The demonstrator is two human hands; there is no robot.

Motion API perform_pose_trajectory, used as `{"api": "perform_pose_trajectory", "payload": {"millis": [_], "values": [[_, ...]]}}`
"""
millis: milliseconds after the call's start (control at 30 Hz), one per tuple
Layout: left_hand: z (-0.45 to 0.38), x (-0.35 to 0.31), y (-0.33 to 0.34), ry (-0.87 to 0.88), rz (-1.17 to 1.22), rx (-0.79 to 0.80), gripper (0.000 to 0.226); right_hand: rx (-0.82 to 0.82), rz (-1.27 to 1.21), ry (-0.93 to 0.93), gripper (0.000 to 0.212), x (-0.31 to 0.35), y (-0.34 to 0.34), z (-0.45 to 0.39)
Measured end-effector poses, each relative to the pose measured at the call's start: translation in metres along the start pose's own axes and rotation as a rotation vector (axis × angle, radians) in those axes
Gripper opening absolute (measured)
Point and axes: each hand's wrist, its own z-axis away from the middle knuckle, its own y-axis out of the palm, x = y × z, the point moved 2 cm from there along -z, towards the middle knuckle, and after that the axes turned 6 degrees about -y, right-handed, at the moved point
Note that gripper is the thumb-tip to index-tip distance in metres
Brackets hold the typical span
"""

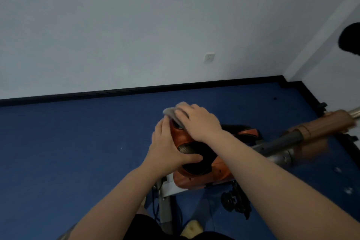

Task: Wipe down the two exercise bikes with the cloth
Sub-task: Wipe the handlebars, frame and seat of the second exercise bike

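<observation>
An orange and black bike saddle (202, 173) sits in the middle of the view on a grey seat post (165, 208). My left hand (167, 148) grips the saddle's left side, thumb curled over the black padding. My right hand (198, 122) lies flat on a grey cloth (171, 112) and presses it on the saddle's far end. A brown padded handlebar (321, 124) on a grey bar reaches off to the right. A black pedal (235, 200) shows below the saddle.
Blue carpet (78, 152) covers the floor up to a black skirting board and a white wall with a socket (209, 57). A dark round object (350, 39) sits at the right edge. A yellowish sponge-like piece (191, 228) lies near the bottom.
</observation>
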Motion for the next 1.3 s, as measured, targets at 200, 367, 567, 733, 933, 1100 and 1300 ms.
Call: {"api": "perform_pose_trajectory", "payload": {"millis": [200, 367, 567, 733, 933, 1100, 1300], "values": [[-0.025, -0.026, -0.011, 0.258, 0.087, -0.079, 0.037, -0.122, 0.207, 0.165, 0.038, -0.013, 0.001, 0.020], [-0.041, -0.032, -0.004, 0.328, -0.117, -0.088, 0.034, -0.183, 0.157, 0.217, 0.036, -0.043, -0.017, 0.053], [-0.040, -0.022, 0.005, 0.457, -0.467, -0.097, 0.050, -0.381, 0.269, 0.393, 0.046, -0.020, 0.007, 0.058], [-0.048, -0.024, 0.000, 0.554, -0.536, -0.066, 0.049, -0.343, 0.223, 0.495, 0.042, -0.043, -0.005, 0.073], [-0.067, -0.022, -0.010, 0.681, -0.555, 0.054, 0.049, -0.464, 0.021, 0.839, 0.050, -0.012, 0.021, 0.059], [-0.073, -0.023, -0.013, 0.757, -0.413, 0.174, 0.044, -0.535, -0.141, 0.825, 0.051, 0.009, 0.022, 0.063], [-0.075, -0.020, -0.024, 0.619, 0.010, 0.387, 0.049, -0.542, -0.024, 0.848, 0.053, 0.065, 0.038, 0.057]]}}
